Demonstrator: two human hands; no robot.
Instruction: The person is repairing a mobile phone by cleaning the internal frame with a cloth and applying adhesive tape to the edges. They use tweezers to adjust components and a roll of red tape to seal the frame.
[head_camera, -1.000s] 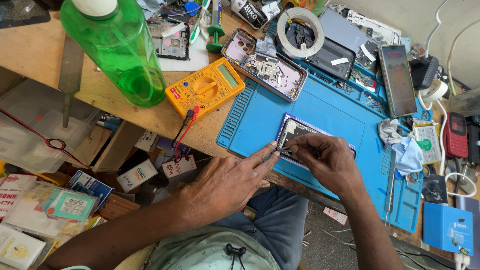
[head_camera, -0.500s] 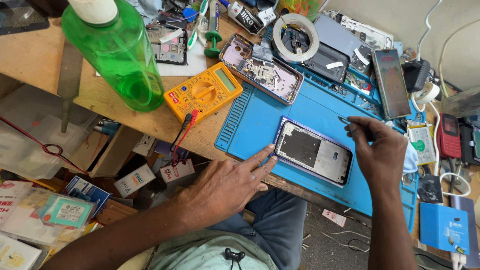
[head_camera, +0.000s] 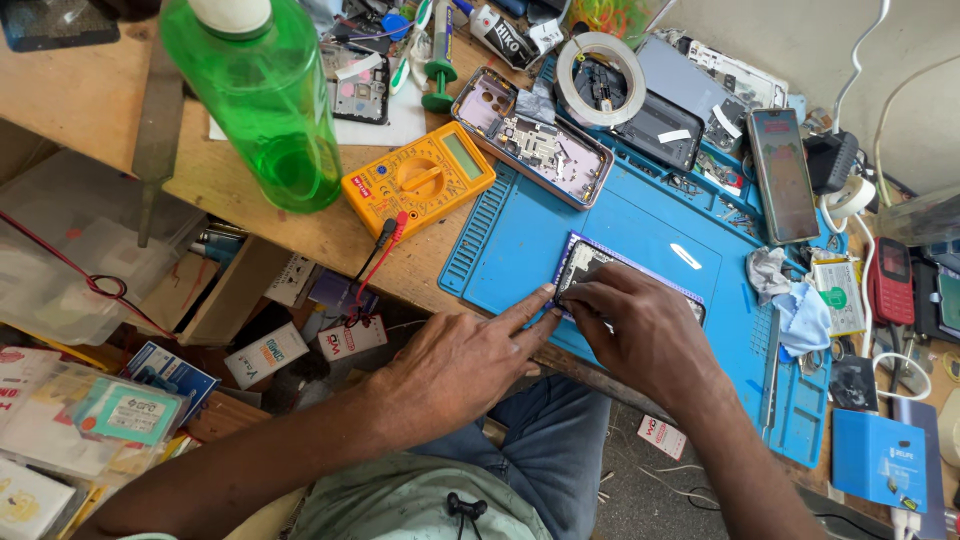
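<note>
An opened phone (head_camera: 590, 262) with a purple rim is laid on the blue work mat (head_camera: 640, 215) at the near edge of the desk (head_camera: 90, 110). It is pinned at its near corner by the flat, spread fingers of the left hand (head_camera: 470, 355); nothing is gripped. The right hand (head_camera: 645, 330) is pinched narrow over the same corner, though whether a tool or small part is held cannot be told. The work is judged mid-way: a second opened phone frame (head_camera: 530, 135) is left apart.
</note>
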